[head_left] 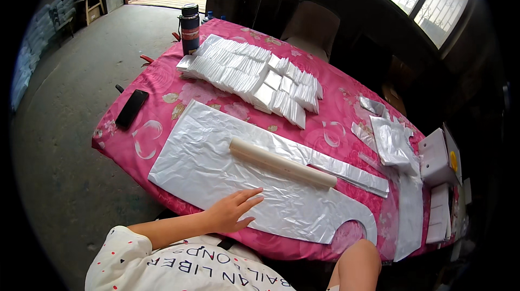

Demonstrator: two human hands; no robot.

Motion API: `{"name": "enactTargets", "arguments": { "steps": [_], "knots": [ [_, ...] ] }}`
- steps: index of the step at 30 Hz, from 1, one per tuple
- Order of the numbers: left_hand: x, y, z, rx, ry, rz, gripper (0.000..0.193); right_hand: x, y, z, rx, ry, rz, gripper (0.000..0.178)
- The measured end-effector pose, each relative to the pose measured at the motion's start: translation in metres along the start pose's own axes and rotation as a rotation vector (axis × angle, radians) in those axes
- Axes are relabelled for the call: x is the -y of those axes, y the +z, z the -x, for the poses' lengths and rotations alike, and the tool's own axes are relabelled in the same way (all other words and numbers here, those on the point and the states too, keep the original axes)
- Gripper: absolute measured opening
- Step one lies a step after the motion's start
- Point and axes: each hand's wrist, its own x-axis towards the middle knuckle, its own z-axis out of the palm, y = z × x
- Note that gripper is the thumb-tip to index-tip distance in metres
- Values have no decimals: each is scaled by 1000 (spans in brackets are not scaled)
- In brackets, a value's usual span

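My left hand [234, 211] is open, fingers spread, over the near edge of a large flat white plastic sheet or bag [200, 150]. Its palm faces down; whether it touches the plastic I cannot tell. A rounded cut-out shows at the right end of this plastic. Across its middle lies a cream-coloured tube [281, 162], slanting down to the right. Beyond the tube, a narrow folded white plastic strip [352, 176] runs along the plastic's far side. Of my right arm only a bent part [357, 263] shows at the lower edge; the right hand is out of sight.
Rows of small folded white plastic packets [238, 66] fill the far side of the pink flowered tablecloth [143, 101]. A dark flask [190, 28] and black phone [131, 109] stand and lie at left. Loose plastic [392, 142] and a white box [435, 158] are at right.
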Motion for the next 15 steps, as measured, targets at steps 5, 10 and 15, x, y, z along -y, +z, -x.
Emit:
{"name": "enactTargets", "arguments": {
  "steps": [5, 10, 15],
  "knots": [
    [-16, 0, 31, 24, -13, -28, 63, 17, 0, -27, 15, -31, -42, 22],
    [-31, -1, 59, 40, -30, -41, 64, 34, -1, -53, 44, -49, -70, 24],
    [-37, -1, 77, 4, -53, -54, 61, 47, -3, -66, 45, -60, -93, 26]
  ]
}}
